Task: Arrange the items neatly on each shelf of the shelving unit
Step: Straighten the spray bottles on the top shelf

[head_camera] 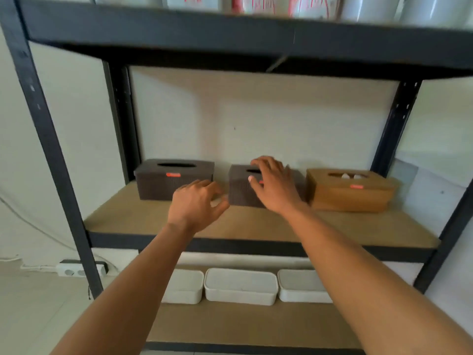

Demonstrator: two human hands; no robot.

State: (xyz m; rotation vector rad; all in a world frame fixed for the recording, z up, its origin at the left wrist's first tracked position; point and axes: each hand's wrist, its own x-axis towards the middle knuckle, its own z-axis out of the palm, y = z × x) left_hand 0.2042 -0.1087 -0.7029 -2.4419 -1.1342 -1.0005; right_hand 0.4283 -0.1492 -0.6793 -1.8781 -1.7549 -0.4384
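Forearms [122,290] reach in from 6 o'clock. Left hand [197,203], loosely curled and empty, hovers before the middle dark tissue box [243,194] on the shelf board [138,221]. Right hand [273,185], fingers spread, hides that box's top; contact is unclear. Another dark box [174,179] sits at its 9 o'clock, a wooden box [350,192] at 3. Arms partly hide white containers [240,285] below; top-shelf goods [256,6] are blurred, cut off.

Tissue boxes [174,179] abreast, rear of middle shelf [153,221] (containers [240,285] on lower shelf [230,326])
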